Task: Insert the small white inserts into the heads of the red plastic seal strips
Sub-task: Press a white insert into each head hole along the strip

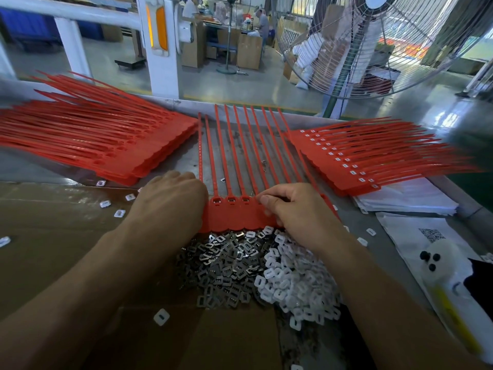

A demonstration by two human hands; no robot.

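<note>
Flat red plastic seal strips (pixel 240 214) point their thin tails away; left hand (pixel 170 201) rests curled on their heads, right hand (pixel 296 206) pinches one head

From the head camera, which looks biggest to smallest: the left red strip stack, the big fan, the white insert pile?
1. Fan, though partly cut off.
2. Left red strip stack.
3. White insert pile.
The fan stands farther away, so it is truly larger still.
</note>
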